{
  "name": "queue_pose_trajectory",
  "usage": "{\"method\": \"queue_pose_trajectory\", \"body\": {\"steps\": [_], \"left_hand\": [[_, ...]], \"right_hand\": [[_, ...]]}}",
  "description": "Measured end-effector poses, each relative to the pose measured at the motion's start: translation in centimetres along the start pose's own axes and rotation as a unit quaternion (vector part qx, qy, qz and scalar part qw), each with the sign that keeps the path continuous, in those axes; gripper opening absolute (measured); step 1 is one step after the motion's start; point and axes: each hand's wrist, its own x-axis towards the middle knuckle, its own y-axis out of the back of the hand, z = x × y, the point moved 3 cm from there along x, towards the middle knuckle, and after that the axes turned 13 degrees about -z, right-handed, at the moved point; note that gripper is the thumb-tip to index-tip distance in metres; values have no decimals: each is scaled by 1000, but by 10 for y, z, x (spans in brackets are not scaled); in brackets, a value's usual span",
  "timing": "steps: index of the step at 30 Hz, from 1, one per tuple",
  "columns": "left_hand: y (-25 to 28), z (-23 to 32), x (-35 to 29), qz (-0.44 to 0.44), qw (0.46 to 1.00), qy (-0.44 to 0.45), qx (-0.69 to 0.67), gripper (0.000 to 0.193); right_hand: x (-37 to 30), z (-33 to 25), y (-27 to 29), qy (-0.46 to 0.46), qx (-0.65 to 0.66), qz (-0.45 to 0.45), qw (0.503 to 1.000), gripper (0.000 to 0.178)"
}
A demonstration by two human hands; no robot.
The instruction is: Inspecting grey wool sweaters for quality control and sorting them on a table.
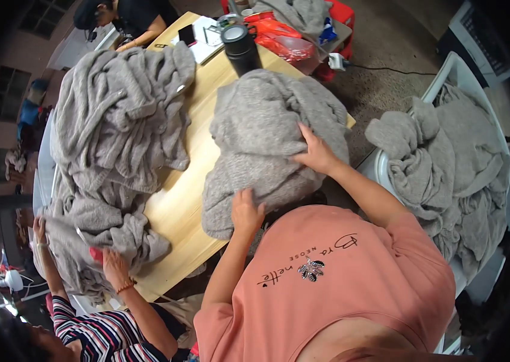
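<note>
A heap of grey knitted fabric, apparently soft knitwear, lies at the table's near right edge in front of me. Its lower fold bulges toward my body. My right hand rests on the right side of the heap, thumb and fingers apart. Against the nearer fold lies my left hand, its fingers stretched out over the knit and the thumb held away. Neither hand shows a clear grip on the cloth. How the pieces in the heap are folded cannot be made out.
A wooden table bears a tall grey knit pile and a black flask. At left, a co-worker in stripes handles grey cloth; another person sits beyond. A tub of knitwear stands right; red bags lie behind.
</note>
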Motion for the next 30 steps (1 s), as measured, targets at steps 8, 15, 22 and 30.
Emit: {"method": "queue_pose_trajectory", "body": {"steps": [8, 15, 22, 30], "left_hand": [[0, -116, -10, -39, 940, -1, -340, 67], [114, -117, -39, -56, 516, 10, -854, 43], [151, -70, -29, -78, 903, -182, -381, 40], [105, -142, -48, 115, 969, 218, -17, 34]], "right_hand": [[-2, -154, -128, 288, 285, -408, 818, 10], [-12, -190, -179, 146, 85, -660, 732, 37], [49, -158, -110, 132, 284, -289, 905, 39], [59, -75, -88, 73, 312, -319, 892, 34]]}}
